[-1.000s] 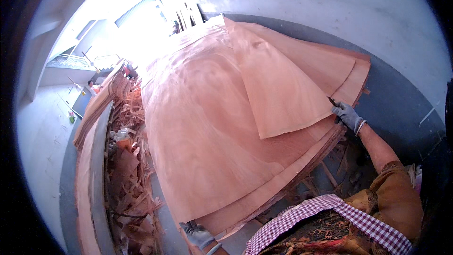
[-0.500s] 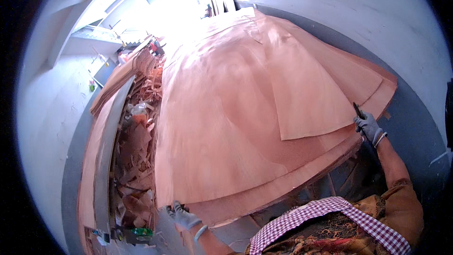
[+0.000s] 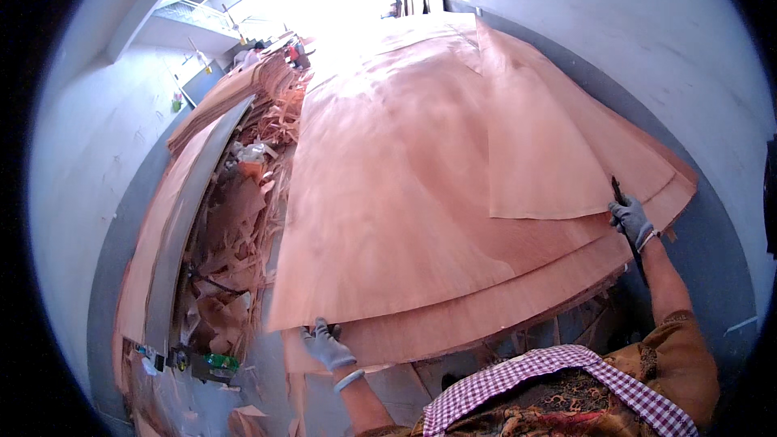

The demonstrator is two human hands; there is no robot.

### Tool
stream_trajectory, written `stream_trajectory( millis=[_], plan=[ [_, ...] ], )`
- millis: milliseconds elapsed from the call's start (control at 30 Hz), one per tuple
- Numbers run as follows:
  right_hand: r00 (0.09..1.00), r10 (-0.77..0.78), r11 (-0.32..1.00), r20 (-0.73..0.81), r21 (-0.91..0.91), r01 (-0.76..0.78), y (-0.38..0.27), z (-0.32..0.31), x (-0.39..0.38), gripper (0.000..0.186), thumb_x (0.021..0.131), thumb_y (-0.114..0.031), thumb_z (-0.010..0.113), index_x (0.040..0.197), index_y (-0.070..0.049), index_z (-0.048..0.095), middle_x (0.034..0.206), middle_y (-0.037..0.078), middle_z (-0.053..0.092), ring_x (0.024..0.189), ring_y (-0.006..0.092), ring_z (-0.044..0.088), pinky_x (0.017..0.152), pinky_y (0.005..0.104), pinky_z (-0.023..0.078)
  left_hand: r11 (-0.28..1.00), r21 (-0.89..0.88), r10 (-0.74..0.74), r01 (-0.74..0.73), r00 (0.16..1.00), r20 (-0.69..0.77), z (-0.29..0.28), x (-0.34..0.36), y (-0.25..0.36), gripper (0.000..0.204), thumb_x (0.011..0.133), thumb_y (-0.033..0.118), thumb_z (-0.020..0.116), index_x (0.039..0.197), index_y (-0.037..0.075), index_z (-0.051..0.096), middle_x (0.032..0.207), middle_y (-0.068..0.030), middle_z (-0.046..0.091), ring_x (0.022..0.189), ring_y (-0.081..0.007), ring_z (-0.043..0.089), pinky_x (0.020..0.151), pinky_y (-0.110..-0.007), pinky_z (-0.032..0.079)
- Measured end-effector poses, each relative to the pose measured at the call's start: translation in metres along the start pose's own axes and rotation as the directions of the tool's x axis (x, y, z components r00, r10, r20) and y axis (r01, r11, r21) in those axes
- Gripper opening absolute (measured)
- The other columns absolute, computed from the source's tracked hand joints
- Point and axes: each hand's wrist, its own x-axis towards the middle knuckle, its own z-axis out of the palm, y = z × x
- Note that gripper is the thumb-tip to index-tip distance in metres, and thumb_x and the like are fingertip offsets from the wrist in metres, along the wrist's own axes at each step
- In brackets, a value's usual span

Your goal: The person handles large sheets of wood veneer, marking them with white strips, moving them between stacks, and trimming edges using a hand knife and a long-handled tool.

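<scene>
A large thin reddish wood veneer sheet (image 3: 364,251) lies over a stack of similar sheets (image 3: 437,328). My left hand (image 3: 328,348), in a grey glove, pinches its near edge close to the left corner. A smaller veneer piece (image 3: 538,178) lies on top at the right. Beside its lower right corner, my gloved right hand (image 3: 629,216) is closed around a long, slim dark tool (image 3: 617,188). The tool's tip points away from me and its other end runs back along my forearm. Its exact kind is unclear.
Left of the stack, torn veneer scraps (image 3: 231,267) fill a gap beside another pile of boards (image 3: 154,267). A green bottle (image 3: 222,362) lies near its front end. A pale wall (image 3: 647,48) rises along the right. Bright light washes out the far end.
My left hand has risen with the large sheet's near left corner, baring more of the sheet beneath. My right hand keeps the tool at the smaller piece's corner. The view has shifted slightly.
</scene>
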Motion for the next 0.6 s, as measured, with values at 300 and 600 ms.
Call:
stream_trajectory(
  millis=[300, 600],
  plan=[
    [0.992, -0.125, 0.99, 0.006, -0.072, 0.125, 0.014, -0.001, 0.048, 0.017, 0.087, -0.024, 0.058, 0.089, -0.008, 0.052, 0.058, -0.001, 0.051, 0.042, 0.0079, 0.046, 0.036, 0.0208, 0.035, 0.992, -0.004, -0.118, 0.122, 0.964, 0.238, 0.0, 0.025, -0.026, 0.017, 0.085, 0.023, 0.057, 0.087, 0.007, 0.052, 0.072, -0.0043, 0.059, 0.052, -0.015, 0.058, 0.034, -0.022, 0.036],
    [0.999, -0.006, 0.995, 0.037, -0.099, 0.01, 0.02, 0.004, 0.049, 0.017, 0.086, -0.027, 0.06, 0.088, -0.013, 0.051, 0.056, -0.004, 0.047, 0.04, 0.0056, 0.042, 0.034, 0.0201, 0.029, 0.952, -0.025, -0.298, 0.306, 0.94, 0.167, -0.009, 0.044, -0.017, 0.019, 0.088, 0.026, 0.054, 0.078, 0.01, 0.052, 0.067, -0.0041, 0.058, 0.056, -0.0172, 0.06, 0.034, -0.023, 0.034]
  ],
)
